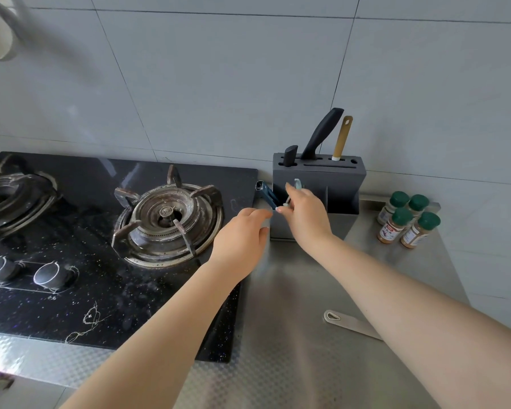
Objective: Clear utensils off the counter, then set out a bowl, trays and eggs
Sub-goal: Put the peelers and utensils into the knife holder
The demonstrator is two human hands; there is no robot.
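A grey knife block (pixel 331 175) stands on the steel counter (pixel 292 305) against the tiled wall, with two black knife handles and a yellow-handled tool in its top slots. My right hand (pixel 307 216) is in front of the block and pinches a small pale utensil whose light-blue end (pixel 298 183) sticks up above the fingers. A dark blue utensil (pixel 267 195) with a metal tip juts out to the left between my two hands. My left hand (pixel 242 237) hovers beside the block's lower left corner, fingers bent; whether it holds anything is unclear. A grey utensil handle (pixel 348 321) lies on the counter near my right forearm.
A black glass gas hob (pixel 106 290) with two burners and two knobs fills the left. Several green-capped spice jars (pixel 407 222) stand to the right of the block. The counter's patterned front edge runs along the bottom left.
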